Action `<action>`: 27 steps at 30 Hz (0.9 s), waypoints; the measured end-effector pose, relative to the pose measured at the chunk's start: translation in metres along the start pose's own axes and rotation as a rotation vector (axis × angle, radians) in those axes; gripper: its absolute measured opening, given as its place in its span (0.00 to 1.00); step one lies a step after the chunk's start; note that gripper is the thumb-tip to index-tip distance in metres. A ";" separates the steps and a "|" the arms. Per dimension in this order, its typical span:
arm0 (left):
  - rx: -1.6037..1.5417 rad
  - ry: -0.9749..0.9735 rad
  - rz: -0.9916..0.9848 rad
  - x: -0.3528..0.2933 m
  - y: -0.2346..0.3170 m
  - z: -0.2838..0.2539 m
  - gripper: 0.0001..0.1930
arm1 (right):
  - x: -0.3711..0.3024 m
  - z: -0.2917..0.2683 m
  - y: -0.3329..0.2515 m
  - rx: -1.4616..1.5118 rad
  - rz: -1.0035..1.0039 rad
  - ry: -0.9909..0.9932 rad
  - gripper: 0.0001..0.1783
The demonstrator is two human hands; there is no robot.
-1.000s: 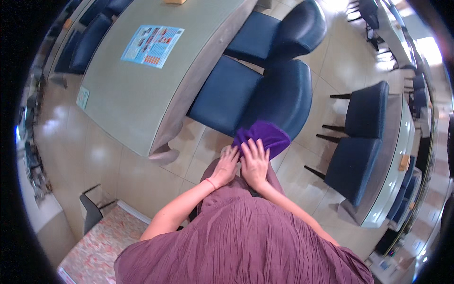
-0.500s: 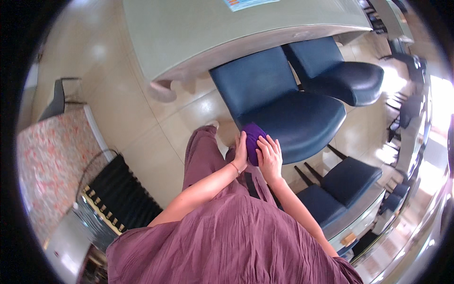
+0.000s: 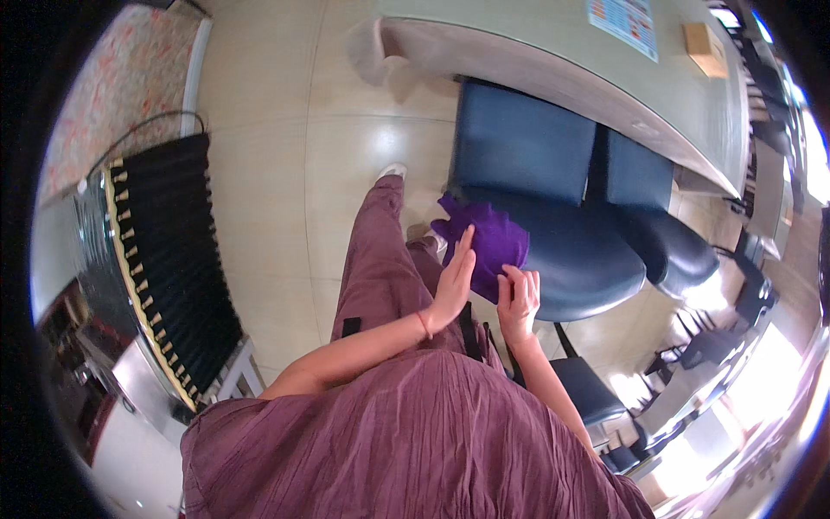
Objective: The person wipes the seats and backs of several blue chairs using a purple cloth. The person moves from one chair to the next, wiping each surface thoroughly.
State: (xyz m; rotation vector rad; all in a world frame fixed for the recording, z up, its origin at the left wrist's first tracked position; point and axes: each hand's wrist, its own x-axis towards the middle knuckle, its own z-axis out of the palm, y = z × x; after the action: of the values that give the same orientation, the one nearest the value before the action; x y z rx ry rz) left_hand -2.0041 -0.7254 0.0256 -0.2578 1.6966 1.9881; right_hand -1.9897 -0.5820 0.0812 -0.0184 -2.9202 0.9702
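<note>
A purple cloth (image 3: 494, 235) hangs partly spread in front of me, over the near left part of a dark blue chair's seat. My left hand (image 3: 453, 284) is at the cloth's left side with its fingers stretched out straight and held together. It looks edge-on, and whether its palm touches the fabric I cannot tell. My right hand (image 3: 519, 304) is closed at the cloth's lower right edge, fingers curled in a pinch. Creases and a jagged upper edge show on the cloth.
The dark blue chair (image 3: 523, 138) and a second chair (image 3: 641, 169) stand against a pale counter (image 3: 519, 26). On it lie a printed sheet (image 3: 624, 26) and a small wooden box (image 3: 705, 49). A black pleated rack (image 3: 169, 259) stands left; tiled floor (image 3: 259, 173) lies between.
The purple cloth, bunched between both hands before, is now opened out wider. My left hand has straightened and my right has moved slightly right and curled. My view has turned and shifted.
</note>
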 end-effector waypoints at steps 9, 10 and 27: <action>0.038 0.130 -0.212 0.118 -0.104 0.003 0.38 | 0.052 0.033 -0.005 -0.142 -0.164 -0.097 0.08; -0.031 0.193 -0.191 0.124 -0.109 0.006 0.39 | 0.061 0.035 -0.010 -0.133 -0.175 -0.131 0.08; -0.625 0.282 -0.376 0.135 -0.257 0.016 0.32 | 0.082 0.070 -0.045 -0.560 -0.377 -0.946 0.07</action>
State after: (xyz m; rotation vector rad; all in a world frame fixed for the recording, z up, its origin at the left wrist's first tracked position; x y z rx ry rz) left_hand -1.9904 -0.6529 -0.2557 -1.0335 1.0105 2.1925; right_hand -2.0760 -0.6572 0.0562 1.2102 -3.6449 0.0380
